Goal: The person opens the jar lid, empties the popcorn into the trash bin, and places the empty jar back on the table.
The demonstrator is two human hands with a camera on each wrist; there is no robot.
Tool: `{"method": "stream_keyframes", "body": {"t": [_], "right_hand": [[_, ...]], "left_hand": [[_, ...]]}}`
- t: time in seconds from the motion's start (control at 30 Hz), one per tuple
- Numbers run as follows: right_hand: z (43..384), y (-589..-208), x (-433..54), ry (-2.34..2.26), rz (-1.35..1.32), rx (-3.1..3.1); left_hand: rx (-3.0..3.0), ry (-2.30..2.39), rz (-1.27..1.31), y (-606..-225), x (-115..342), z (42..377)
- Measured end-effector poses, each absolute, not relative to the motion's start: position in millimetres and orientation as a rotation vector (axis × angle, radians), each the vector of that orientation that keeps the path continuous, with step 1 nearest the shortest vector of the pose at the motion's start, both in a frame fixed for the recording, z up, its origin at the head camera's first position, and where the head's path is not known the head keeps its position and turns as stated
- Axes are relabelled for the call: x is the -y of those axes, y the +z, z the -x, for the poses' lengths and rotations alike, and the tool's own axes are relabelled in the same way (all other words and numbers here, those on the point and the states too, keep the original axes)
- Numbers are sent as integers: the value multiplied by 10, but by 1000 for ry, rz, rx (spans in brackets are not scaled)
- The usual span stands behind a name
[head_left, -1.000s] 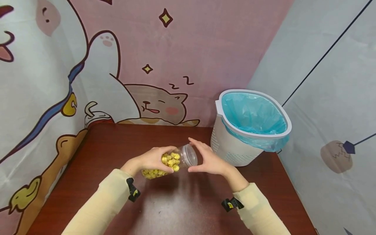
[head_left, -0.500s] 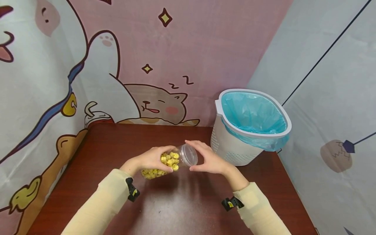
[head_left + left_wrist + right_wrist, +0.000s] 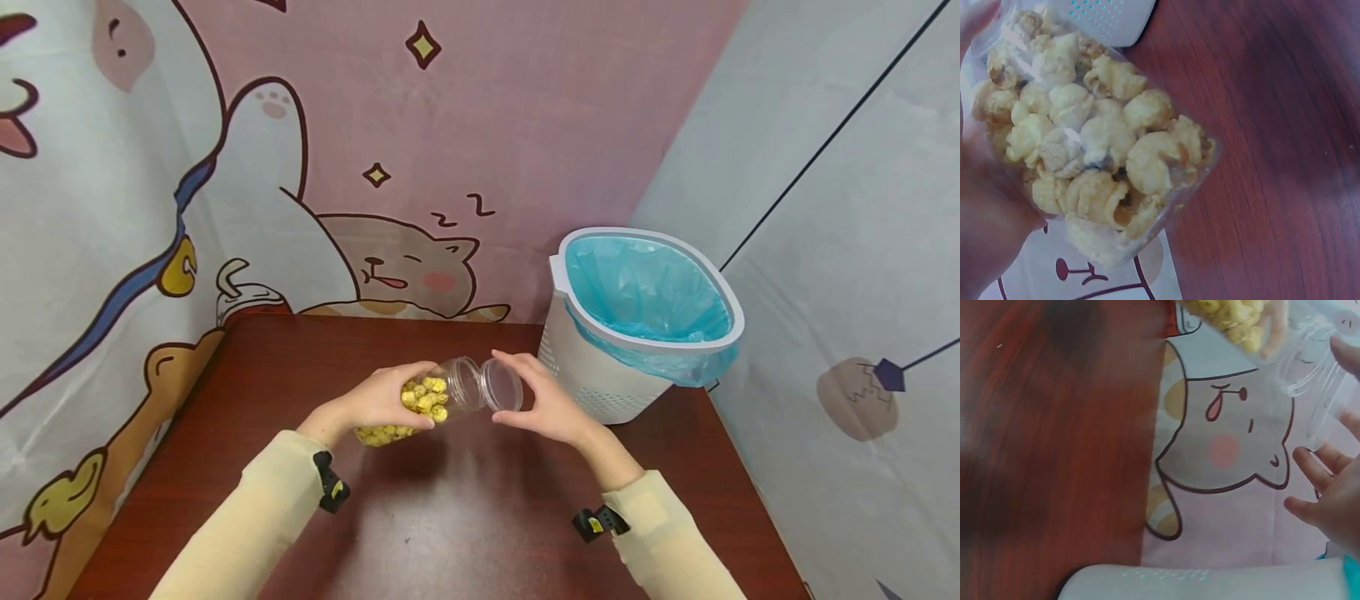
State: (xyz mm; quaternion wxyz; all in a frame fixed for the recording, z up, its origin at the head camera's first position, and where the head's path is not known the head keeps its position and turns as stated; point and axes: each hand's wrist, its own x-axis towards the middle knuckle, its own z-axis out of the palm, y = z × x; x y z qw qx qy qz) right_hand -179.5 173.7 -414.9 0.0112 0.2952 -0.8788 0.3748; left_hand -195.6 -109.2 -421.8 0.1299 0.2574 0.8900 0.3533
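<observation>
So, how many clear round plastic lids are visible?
1: the lid, pinched in the right hand by the mouth of the clear plastic jar of yellow popcorn. No others show.

The desk (image 3: 450, 533) offers a wide passage at near centre, between the two sleeves (image 3: 251, 508), and more room at far left, back to the wall (image 3: 540, 125). The bin (image 3: 596, 387) blocks the far right corner, just beyond the right hand (image 3: 553, 408); its top lies open to a reach from above. Between the jar (image 3: 431, 398) in the left hand (image 3: 375, 402) and the lid (image 3: 504, 386) in the right, there is hardly a gap, too tight to pass.
</observation>
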Motion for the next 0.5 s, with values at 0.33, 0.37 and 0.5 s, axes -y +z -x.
{"method": "stream_keyframes", "body": {"t": [0.33, 0.37, 0.5], "right_hand": [[1795, -4337, -1764, 960, -897, 2842], [1801, -4363, -1761, 954, -889, 2854], [1827, -4491, -1759, 889, -876, 2896]], "left_hand": [[-2605, 1050, -687, -4216, 1188, 1972], [-2605, 1049, -685, -4216, 1192, 1971], [-2610, 1044, -685, -4224, 1206, 1971]]}}
